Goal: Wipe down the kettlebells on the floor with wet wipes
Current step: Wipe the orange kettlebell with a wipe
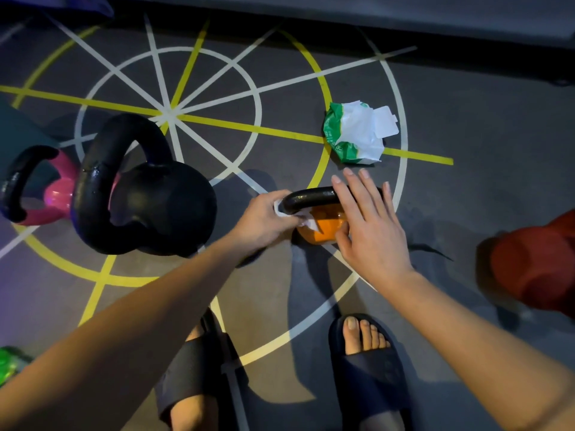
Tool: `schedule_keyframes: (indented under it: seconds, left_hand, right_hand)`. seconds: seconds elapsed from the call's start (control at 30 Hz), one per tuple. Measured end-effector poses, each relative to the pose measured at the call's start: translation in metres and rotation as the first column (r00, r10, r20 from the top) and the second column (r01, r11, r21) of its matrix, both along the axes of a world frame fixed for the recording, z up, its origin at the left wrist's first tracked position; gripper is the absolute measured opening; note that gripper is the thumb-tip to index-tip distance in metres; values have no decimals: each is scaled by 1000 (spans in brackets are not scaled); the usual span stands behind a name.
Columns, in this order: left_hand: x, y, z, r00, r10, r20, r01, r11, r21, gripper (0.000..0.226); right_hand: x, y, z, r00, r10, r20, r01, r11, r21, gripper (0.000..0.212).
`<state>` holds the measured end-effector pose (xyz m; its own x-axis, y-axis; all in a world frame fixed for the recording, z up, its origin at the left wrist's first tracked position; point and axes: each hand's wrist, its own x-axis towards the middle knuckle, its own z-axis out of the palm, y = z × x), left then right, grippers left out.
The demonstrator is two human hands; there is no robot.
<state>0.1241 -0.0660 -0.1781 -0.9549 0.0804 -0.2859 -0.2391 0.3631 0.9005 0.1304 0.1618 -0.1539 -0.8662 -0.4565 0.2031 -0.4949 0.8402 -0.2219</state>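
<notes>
**A:** Where is the wiping happening?

**B:** On the orange bell, which is standing upright on the floor just beyond the person's feet. The left grip is curling round a wipe and clamping it on the left end of the black handle. That looks like the spot being cleaned.

**A:** And what is the right grip doing?

**B:** The right grip is lying flat and holding nothing. Its fingers are reaching straight across the handle's right end and its thumb is sitting near the orange body. I'm guessing it is steadying the bell so the rubbing isn't tipping it. I cannot tell whether it is pressing down or just hovering.

**A:** Why is the pack sitting out there?

**B:** It is lying just beyond the bell, slightly right, with its flap hanging open. Probably that is keeping a fresh wipe within reach.

**A:** And the other bells?

**B:** The black bell is lying on its side to the left, with the pink bell partly behind it, farther left. The red bell is sitting well apart at the right edge. They seem to be waiting in an arc around the person, so each is needing only a short reach.
</notes>
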Motion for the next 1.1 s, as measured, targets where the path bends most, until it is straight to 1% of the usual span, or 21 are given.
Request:
schedule_keyframes:
  seconds: [0.03,0.07,0.1,0.13,0.17,0.2,0.23,0.27,0.33,0.4,0.43,0.5,0.6,0.7,0.77,0.87,0.97,1.03,1.1]
  left_hand:
    - [6,13,1,992,128,-10,-128,991,-29,25]
    - [11,29,2,962,274,-25,-275,959,-75,22]
    - [15,44,4,913,407,-28,-407,904,-128,20]
    - [17,56,3,864,503,-27,-499,848,-180,19]
    - [18,62,2,832,555,-23,-546,810,-213,19]
    - [18,63,0,825,564,-25,-555,802,-219,21]
    - [19,58,-3,841,540,-39,-535,820,-204,22]
    - [21,51,-4,873,484,-56,-485,855,-181,24]
    - [25,31,-2,951,296,-83,-306,941,-144,30]
    - [27,13,0,986,135,-98,-148,979,-138,40]
    - [29,7,1,990,99,-99,-112,983,-144,43]
    - [34,6,4,986,119,-118,-134,983,-128,44]
    - [45,20,8,944,256,-208,-276,958,-76,42]
    - [46,31,5,907,374,-194,-391,919,-53,44]
    - [41,30,2,920,362,-151,-371,928,-42,44]
    - [32,20,-2,967,249,-56,-249,968,-6,44]
    - [23,13,-9,984,171,48,-168,984,-59,42]
    - [24,16,-11,981,182,68,-176,981,-80,39]
    - [33,21,-8,966,255,36,-254,967,-22,32]
  right_hand:
    - [0,0,0,1000,-3,-1,3,1000,-3,79]
    - [1,0,0,1000,-8,-3,8,1000,-5,79]
    - [2,0,0,1000,-10,-9,10,1000,-5,79]
    - [3,0,-1,1000,-10,-17,10,1000,-3,80]
    - [3,1,-1,1000,-5,-24,5,1000,3,80]
    - [3,2,-1,1000,2,-26,-2,1000,12,80]
    - [2,2,-1,1000,9,-25,-9,1000,20,80]
    - [0,3,0,1000,11,-24,-11,1000,25,79]
    - [-1,1,2,1000,7,-23,-6,1000,28,77]
    - [-1,-1,1,1000,2,-20,-2,1000,22,74]
    - [-1,-2,1,1000,-3,-17,3,1000,18,74]
    - [-1,-2,0,1000,-12,-10,12,1000,11,76]
    - [0,-2,1,1000,-10,-5,10,1000,5,77]
    - [0,-2,3,1000,-9,0,9,1000,8,77]
    - [-1,-2,4,1000,-7,0,7,1000,10,77]
    - [-3,-3,4,1000,-10,8,10,1000,8,77]
    - [-5,-4,4,1000,-18,11,18,1000,4,76]
    - [-4,-4,4,1000,-14,8,14,1000,0,76]
    - [-3,-1,4,1000,-3,4,3,1000,-1,76]
